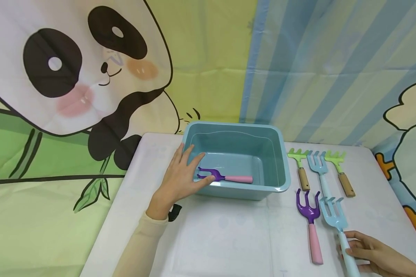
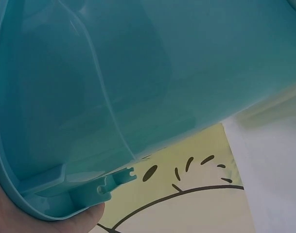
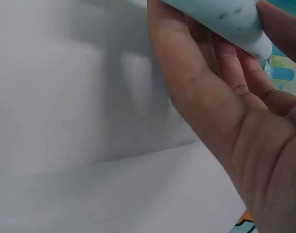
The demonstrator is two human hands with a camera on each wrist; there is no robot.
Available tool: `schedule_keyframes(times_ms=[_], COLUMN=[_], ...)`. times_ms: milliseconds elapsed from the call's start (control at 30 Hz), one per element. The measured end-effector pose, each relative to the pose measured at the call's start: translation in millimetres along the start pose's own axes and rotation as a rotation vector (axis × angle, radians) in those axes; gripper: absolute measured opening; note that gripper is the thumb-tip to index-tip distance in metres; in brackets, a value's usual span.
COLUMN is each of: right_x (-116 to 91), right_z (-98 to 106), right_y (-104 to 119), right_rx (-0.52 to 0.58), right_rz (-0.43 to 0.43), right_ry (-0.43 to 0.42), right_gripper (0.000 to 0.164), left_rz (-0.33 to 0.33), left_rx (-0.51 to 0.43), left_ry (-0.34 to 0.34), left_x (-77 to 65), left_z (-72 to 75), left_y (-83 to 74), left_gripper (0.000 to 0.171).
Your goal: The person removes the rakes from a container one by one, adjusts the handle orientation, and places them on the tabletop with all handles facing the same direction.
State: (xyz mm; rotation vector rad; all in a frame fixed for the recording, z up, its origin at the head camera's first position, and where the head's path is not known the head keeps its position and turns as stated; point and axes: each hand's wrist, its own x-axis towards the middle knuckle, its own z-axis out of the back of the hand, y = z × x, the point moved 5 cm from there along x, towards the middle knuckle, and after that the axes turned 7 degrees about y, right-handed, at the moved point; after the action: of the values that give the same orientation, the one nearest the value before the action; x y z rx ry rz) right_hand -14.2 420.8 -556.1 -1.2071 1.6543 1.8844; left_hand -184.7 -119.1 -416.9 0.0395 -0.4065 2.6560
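Note:
My left hand [image 1: 180, 177] rests its spread fingers on the near left corner of a blue-green plastic bin [image 1: 235, 132]. The left wrist view shows the bin's outer wall [image 2: 138, 82] and rim, with part of that hand by the rim. Inside the bin lies a purple hand cultivator [image 1: 237, 179] with a pink handle. With thumb and fingers my right hand [image 1: 376, 250] grips the handle of a light blue hand fork [image 1: 337, 223], tines pointing away from me. In the right wrist view the fingers curl about the pale blue handle [image 3: 235, 24].
Right of the bin lie two green rakes with wooden handles, one nearer the bin [image 1: 302, 175] and one farther right [image 1: 343, 177]. Between them is another light blue fork [image 1: 320, 169]. A purple cultivator [image 1: 310, 219] lies closer to me on the white table [image 1: 225, 238].

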Motion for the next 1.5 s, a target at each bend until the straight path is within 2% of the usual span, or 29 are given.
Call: schedule_keyframes(times_ms=[167,367,533,800,1233,1500], right_x=[1.5,2.6,3.7,9.3,9.6,7.1], right_z=[-1.9,0.4,5.6,15.7,17.6,18.0], right_y=[-18.8,-20.9,-14.2,-0.7,11.2,14.8], right_rx=[-0.038,-0.045,0.0,0.015,-0.152,-0.173], right_rz=[-0.117,-0.106,-0.04,0.035,-0.027,-0.028], right_ry=[-0.144,-0.123,-0.043,0.063,-0.077,-0.098], right_gripper=[0.075,0.074,0.067,0.068,0.076,0.071], left_rz=[0.001,0.003,-0.001,0.005,-0.002,-0.003], left_rx=[0.007,-0.005,-0.003,-0.003,0.012,0.012], left_ry=[-0.008,-0.001,-0.002,0.002,0.0,-0.006], left_x=[-1.5,-0.8,-0.3,-0.2,0.6,0.0], left_z=[1.8,1.9,1.1,1.2,0.8,0.7], left_y=[0.2,-0.5,-0.9,-0.7,-1.6,-2.0], left_gripper=[0.09,0.09,0.089,0.089,0.088,0.09])
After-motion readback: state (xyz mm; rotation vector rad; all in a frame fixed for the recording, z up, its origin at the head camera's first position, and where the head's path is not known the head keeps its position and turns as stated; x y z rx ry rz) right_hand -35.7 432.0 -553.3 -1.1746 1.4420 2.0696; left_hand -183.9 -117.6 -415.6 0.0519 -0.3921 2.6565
